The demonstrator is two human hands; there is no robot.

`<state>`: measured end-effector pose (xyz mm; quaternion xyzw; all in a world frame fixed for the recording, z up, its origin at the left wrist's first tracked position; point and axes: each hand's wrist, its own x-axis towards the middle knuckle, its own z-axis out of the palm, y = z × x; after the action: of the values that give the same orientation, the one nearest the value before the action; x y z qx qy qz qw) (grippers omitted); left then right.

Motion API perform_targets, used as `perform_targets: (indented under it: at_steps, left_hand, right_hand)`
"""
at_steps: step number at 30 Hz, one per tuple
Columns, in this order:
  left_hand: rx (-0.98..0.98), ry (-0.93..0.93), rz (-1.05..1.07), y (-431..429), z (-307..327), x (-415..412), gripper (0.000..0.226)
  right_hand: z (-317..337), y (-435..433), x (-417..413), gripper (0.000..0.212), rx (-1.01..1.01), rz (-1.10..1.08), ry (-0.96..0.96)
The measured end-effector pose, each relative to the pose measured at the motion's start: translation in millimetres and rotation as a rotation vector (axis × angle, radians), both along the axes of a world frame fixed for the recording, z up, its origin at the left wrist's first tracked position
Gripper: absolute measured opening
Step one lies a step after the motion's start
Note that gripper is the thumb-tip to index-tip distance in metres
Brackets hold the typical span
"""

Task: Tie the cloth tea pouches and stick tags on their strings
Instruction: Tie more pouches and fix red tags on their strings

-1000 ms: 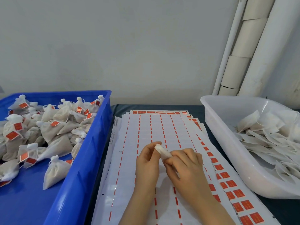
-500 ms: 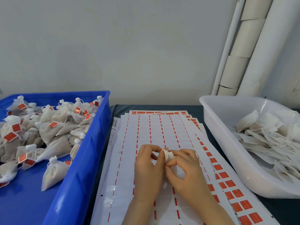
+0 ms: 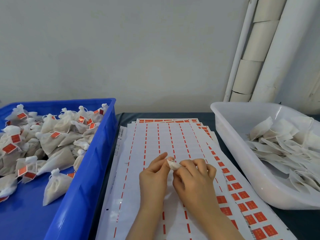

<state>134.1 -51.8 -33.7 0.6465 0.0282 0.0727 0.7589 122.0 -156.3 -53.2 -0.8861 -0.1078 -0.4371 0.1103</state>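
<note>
Ok, tying step. 1 pouch [image 3: 173, 165] is pinched between both hands: left hand [image 3: 154, 175] on its top end, right hand [image 3: 194, 177] curled round the lower end, hands close together just above the tag sheets [image 3: 155, 135]. The string is too small to see, so I can't tell if the knot's done. Next, I reckon: cinch tight, then peel 1 tag [image 3: 251, 204]. Blue bin [image 3: 83, 187] is on my left, white tub [image 3: 225, 135] on my right.
</note>
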Motion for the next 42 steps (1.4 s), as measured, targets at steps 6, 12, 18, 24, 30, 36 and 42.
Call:
perform_targets:
  at_steps: [6,12,18,24,30,36,42]
  left_hand:
    - [-0.098,0.051,-0.114,1,0,1,0.023]
    - [-0.087,0.043,-0.096,1,2,1,0.026]
    - [-0.021,0.033,-0.217,4,1,1,0.025]
    - [0.120,0.033,-0.355,3,3,-3,0.035]
    - [0.135,-0.033,-0.445,3,6,-4,0.016]
    - [0.103,-0.004,-0.500,6,4,-1,0.027]
    - [0.020,0.087,-0.432,5,4,1,0.018]
  right_hand:
    - [2,0,-6,0.009,0.185,0.173,0.036]
    - [9,-1,-16,0.021,0.522,0.279,0.147]
    - [17,-7,-15,0.011,0.585,0.267,0.106]
    - [21,-13,-13,0.010,0.651,0.217,0.104]
    - [22,-13,-12,0.014,0.669,0.203,0.113]
    - [22,-11,-13,0.017,0.698,0.222,0.115]
    - [23,-7,-16,0.015,0.773,0.305,0.207]
